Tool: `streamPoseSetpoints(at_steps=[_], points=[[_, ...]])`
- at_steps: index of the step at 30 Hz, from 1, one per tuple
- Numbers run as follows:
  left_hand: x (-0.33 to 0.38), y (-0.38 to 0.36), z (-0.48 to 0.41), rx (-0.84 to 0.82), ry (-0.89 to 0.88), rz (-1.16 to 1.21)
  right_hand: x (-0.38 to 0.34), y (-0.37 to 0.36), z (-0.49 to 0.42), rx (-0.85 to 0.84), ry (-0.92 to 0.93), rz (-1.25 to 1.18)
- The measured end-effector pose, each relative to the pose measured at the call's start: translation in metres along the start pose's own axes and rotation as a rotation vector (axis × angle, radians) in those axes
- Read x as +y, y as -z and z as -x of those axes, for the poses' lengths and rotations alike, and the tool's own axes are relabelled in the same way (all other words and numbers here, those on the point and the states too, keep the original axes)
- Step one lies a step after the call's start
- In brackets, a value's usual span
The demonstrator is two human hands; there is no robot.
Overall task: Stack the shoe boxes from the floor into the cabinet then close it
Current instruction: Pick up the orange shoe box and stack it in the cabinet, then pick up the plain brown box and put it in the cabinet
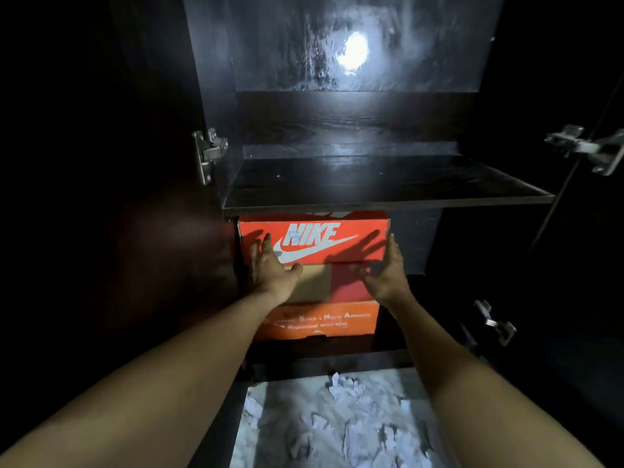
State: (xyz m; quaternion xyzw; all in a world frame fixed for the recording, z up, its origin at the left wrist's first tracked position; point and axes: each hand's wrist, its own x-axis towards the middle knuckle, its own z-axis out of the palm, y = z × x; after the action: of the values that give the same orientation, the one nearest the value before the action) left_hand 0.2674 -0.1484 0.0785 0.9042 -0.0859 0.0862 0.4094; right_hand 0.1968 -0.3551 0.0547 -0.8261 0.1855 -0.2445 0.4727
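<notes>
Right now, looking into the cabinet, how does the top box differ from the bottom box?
The top box is red-orange with a large white NIKE logo; the bottom box is a plainer orange with small lines of print. The top box sits just under the shelf; the bottom box lies at the base of the stack. Both are shoe boxes showing a long side to the front.

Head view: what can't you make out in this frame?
- Middle box: both ends covered by the left hand and right hand.
- Bottom box: print blurred, unreadable.
- Doors: lost in darkness, cut by both side edges; only hinges show.
- Floor: sides hidden by forearms, so leftover boxes uncertain.
</notes>
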Motion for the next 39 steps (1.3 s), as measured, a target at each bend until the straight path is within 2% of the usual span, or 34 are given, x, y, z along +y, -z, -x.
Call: streamPoseSetpoints(at_steps=[5,8,11,13,18,21,25,28,33,39], points=[[0.023,0.023,0.065,-0.136,-0.083,-0.115,0.010,0.073,0.047,-0.064,-0.095,0.195],[0.046,0.021,0.110,-0.231,-0.119,-0.075,-0.037,0.141,0.118,-0.019,-0.170,0.329],[0.085,0.019,0.159,-0.339,-0.173,0.014,-0.046,0.210,0.173,-0.002,-0.226,0.454],[0.116,0.021,0.193,-0.390,-0.254,0.064,-0.052,0.252,0.213,0.022,-0.261,0.530],[0.177,0.036,0.273,-0.494,-0.506,0.005,-0.073,0.333,0.301,0.184,-0.311,0.644],[0.185,0.032,0.309,-0.569,-0.577,0.033,-0.076,0.359,0.350,0.225,-0.340,0.668],[0.197,0.024,0.343,-0.767,-0.744,-0.043,-0.069,0.387,0.416,0.228,-0.455,0.720],[0.220,0.016,0.361,-0.795,-0.756,0.029,-0.070,0.414,0.464,0.275,-0.562,0.773],[0.246,-0.013,0.389,-0.851,-0.849,0.002,-0.080,0.460,0.534,0.415,-0.753,0.832],[0.262,-0.054,0.422,-0.923,-0.946,-0.059,-0.065,0.477,0.582,0.448,-0.831,0.815]])
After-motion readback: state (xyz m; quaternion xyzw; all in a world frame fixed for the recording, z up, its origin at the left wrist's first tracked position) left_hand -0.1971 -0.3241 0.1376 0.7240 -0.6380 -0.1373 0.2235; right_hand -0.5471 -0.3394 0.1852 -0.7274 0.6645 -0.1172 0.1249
